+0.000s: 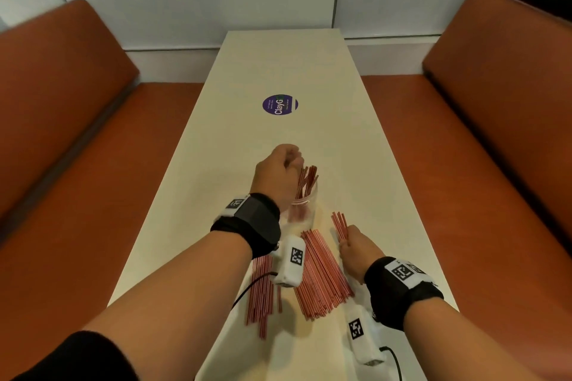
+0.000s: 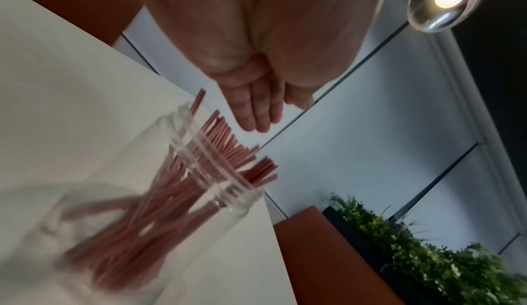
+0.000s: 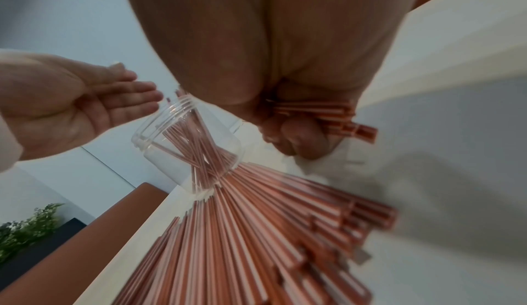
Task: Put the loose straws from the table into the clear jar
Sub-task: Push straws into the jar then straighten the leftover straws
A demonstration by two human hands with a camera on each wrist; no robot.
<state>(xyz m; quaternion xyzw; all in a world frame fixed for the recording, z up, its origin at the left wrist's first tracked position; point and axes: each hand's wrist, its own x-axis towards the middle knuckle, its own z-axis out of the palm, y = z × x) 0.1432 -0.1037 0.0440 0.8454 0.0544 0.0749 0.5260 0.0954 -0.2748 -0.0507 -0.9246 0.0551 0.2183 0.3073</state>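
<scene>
Mid-task transfer of straws into the clear jar (image 1: 301, 206), which stands upright on the white table (image 1: 356, 139) just beyond the loose straws (image 1: 322, 275). The right hand (image 1: 356, 252) pinches a small bundle (image 1: 340, 224) with curled fingers; the left hand (image 1: 275, 175) hovers beside the jar mouth, fingers straight and empty. The next move appears to call for carrying the bundle over the rim and dropping it end-first. The straws are thin, red-and-white striped; many remain in two fans, some already lean in the jar.

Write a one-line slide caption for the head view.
Left hand open above the straw-filled clear jar; right hand holds a small bunch beside loose straws.
</scene>
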